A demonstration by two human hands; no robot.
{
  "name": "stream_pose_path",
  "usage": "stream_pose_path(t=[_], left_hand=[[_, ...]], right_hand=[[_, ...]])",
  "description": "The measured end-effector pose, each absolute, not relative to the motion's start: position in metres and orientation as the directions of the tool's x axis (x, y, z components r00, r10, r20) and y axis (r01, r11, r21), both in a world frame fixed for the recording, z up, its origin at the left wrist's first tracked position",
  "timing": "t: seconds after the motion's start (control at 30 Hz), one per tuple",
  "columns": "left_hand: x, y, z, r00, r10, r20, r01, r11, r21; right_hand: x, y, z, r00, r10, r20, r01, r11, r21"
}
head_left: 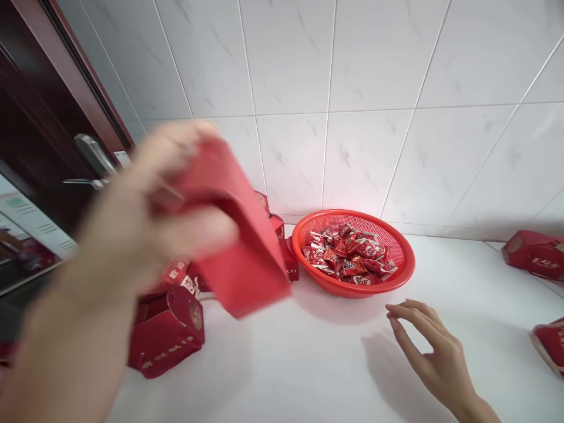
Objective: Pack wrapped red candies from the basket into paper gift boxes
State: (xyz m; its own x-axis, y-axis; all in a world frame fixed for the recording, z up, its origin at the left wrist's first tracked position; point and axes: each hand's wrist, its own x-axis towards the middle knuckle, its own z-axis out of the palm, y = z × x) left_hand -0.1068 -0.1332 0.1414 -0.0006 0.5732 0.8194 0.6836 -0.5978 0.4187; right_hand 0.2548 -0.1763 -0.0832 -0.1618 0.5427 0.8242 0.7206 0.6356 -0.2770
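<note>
Red box (253, 252), tilted in left hand (147, 202), fingers closed round it; could crease if squeezed hard. Right hand (440, 364): fingertips nearly meeting, nothing visibly held.

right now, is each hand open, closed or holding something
Left hand: closed on a red box, blurred.
Right hand: open, fingers loosely curved, nothing visible in it.

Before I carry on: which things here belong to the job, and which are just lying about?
Likely the job's: held box, left hand, basket, candies, boxes at left, boxes at right.

Apparently not: door, handle, wall.
</note>
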Motion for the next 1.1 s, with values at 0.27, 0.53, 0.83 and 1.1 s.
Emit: stream_pose_path(t=[0.27, 0.53, 0.83, 1.1], left_hand=[[0.004, -0.151, -0.007, 0.282, 0.845, 0.455, 0.535, -0.532, 0.656], [0.004, -0.158, -0.041, 0.300, 0.881, 0.365, 0.493, -0.471, 0.731], [-0.036, -0.129, -0.022, 0.393, 0.718, 0.574, 0.356, -0.695, 0.625], [-0.037, -0.117, -0.006, 0.338, 0.743, 0.578, 0.351, -0.669, 0.655]], right_hand=[[0.237, -0.188, -0.078, -0.157, 0.629, 0.761, 0.625, 0.660, -0.417], [0.193, -0.194, -0.081, -0.165, 0.644, 0.747, 0.542, 0.692, -0.477], [0.194, -0.187, -0.070, -0.086, 0.721, 0.688, 0.528, 0.618, -0.582], [0.191, -0.177, -0.047, 0.007, 0.756, 0.654, 0.463, 0.578, -0.673]])
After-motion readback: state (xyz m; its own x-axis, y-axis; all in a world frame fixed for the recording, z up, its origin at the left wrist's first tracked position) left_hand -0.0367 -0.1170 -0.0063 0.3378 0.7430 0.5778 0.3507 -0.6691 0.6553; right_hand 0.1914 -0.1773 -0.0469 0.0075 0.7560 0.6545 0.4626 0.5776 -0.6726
